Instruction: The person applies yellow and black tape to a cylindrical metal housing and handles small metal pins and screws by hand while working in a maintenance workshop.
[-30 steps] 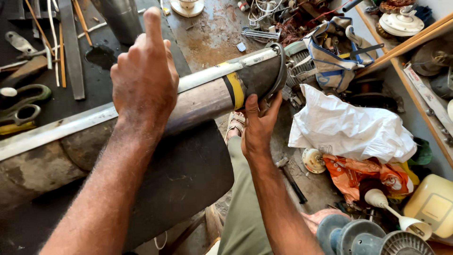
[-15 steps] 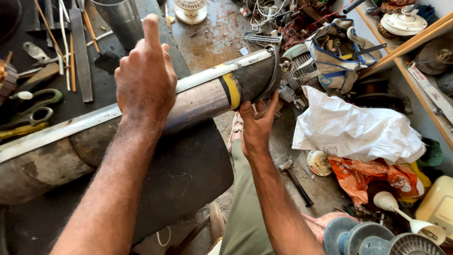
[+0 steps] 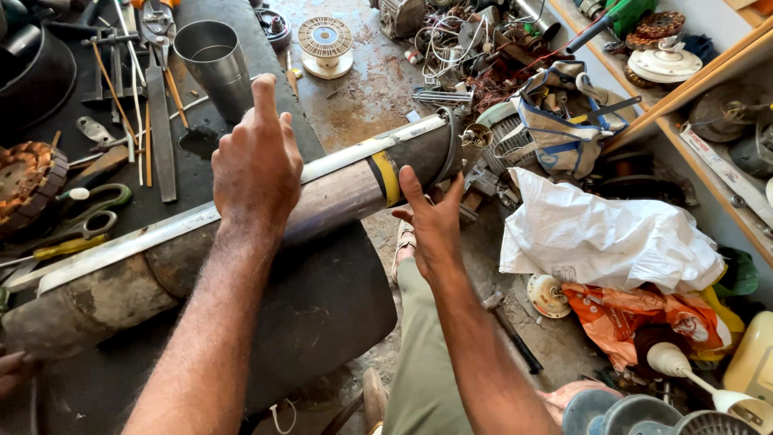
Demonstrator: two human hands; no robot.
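Left hand [image 3: 256, 173] resting on a long metal pipe [image 3: 338, 201] across the dark worktop [image 3: 322, 298], forefinger raised, grip loose, right hand [image 3: 431, 221] spread under the pipe's yellow-banded end, white bag [image 3: 604, 242] beyond.

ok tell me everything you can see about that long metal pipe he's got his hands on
The long metal pipe is a thick, dull grey-brown cylinder, rusty and stained at its near end, with a yellow band and a black section near its far end. It lies tilted across the dark workbench, far end jutting past the edge. A pale flat metal strip runs along its top. The left hand rests on top mid-length; the right hand cups it from below by the yellow band.
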